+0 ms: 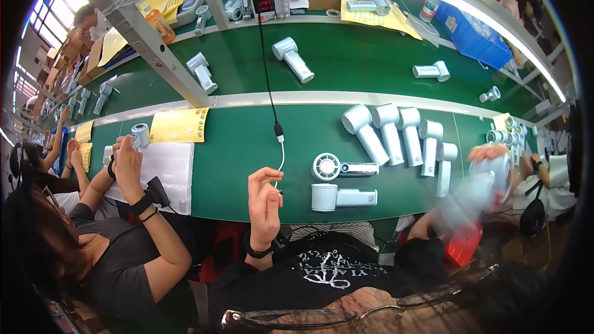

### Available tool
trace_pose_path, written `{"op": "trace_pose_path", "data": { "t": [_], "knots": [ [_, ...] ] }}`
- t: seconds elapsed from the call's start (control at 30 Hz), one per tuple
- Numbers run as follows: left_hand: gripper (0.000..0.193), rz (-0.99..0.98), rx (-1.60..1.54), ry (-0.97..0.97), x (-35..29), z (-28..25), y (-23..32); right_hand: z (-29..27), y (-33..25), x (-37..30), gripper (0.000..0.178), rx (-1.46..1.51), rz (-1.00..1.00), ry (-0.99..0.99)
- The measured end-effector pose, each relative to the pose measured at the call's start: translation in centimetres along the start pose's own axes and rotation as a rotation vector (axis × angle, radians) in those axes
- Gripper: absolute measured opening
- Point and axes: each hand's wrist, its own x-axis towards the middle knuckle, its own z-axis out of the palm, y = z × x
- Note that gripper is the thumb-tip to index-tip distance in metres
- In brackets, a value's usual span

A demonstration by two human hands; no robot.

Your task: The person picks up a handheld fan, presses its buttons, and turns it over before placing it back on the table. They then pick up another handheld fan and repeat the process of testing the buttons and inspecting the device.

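Observation:
My left hand, a dark band on its wrist, is closed with thumb and fingers pinching the end of a white charging cable. That cable hangs from a black cord coming down from above. Out to the right, my right hand is smeared by motion, its fingers around a pale blue handheld fan, also blurred. Between the hands lie two handheld fans, one with its round grille up and one on its side. Behind them several more fans form a slanting row.
A co-worker sits at my left by a white tray and a yellow sheet. Beyond the metal rail, loose fans lie on a second green surface. A blue bin stands far right. Another person works at right.

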Motion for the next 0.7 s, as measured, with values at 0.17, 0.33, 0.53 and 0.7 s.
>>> {"op": "trace_pose_path", "data": {
  "t": [0.17, 0.33, 0.53, 0.7],
  "knots": [
    [0.034, 0.006, 0.270, 0.022, 0.3, 0.6, -0.3, -7.8, -4.6, 2.0, 0.079, -0.788, 0.189, -0.450],
    [0.032, -0.047, 0.273, -0.045, 1.2, 1.2, -1.1, -2.5, 0.0, 0.1, 0.102, 0.273, 0.059, -0.143],
    [0.030, -0.068, 0.298, -0.033, 0.2, 0.5, -1.4, -3.1, 6.2, 3.1, 0.100, -0.201, 0.222, 0.146],
    [0.029, -0.085, 0.284, -0.036, 0.7, 1.0, -1.4, -12.2, 14.3, 10.0, 0.093, -1.300, 0.337, 0.210]
  ]
}}
